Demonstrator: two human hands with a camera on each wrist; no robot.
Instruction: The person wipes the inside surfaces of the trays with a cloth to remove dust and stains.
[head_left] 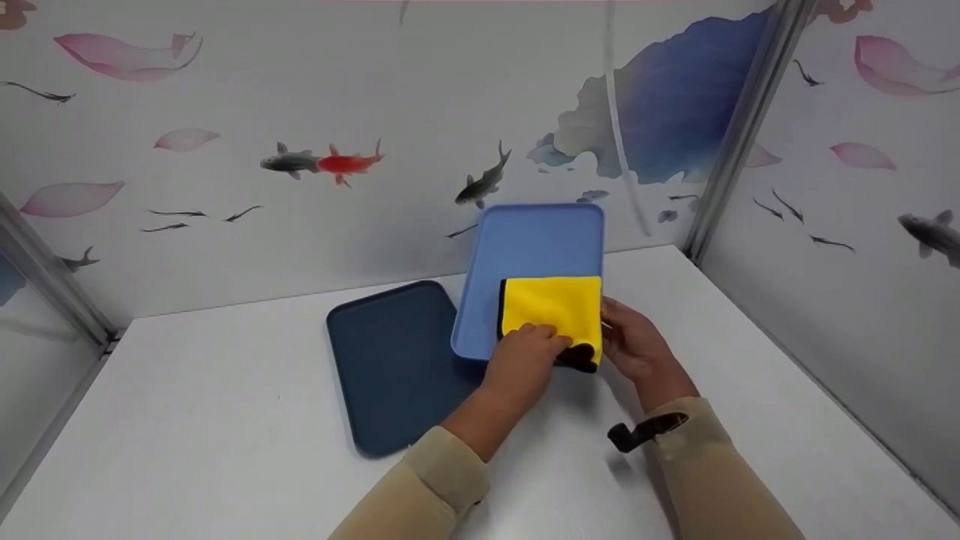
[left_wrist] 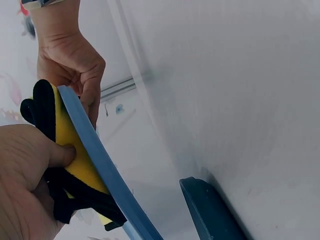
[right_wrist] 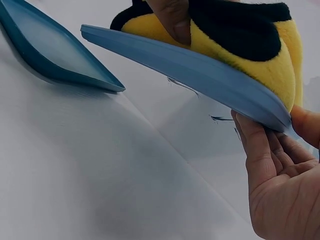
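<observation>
A light blue tray (head_left: 540,238) is held up off the table, tilted, and its right edge is gripped by my right hand (head_left: 637,345). In the right wrist view, that hand's fingers (right_wrist: 257,150) lie under the tray and its thumb is at the rim. A folded yellow cloth (head_left: 551,304) with black edging lies against the tray's near part. My left hand (head_left: 525,364) holds the cloth, its thumb pressed into the folds in the left wrist view. Part of the cloth's black-edged corner curls up by the left fingers.
A dark blue tray (head_left: 401,375) lies on the white table (head_left: 225,405) to the left, partly behind the raised tray. Walls printed with fish and petals (head_left: 187,139) stand at the back and sides. A black strap (head_left: 649,431) is on the right wrist.
</observation>
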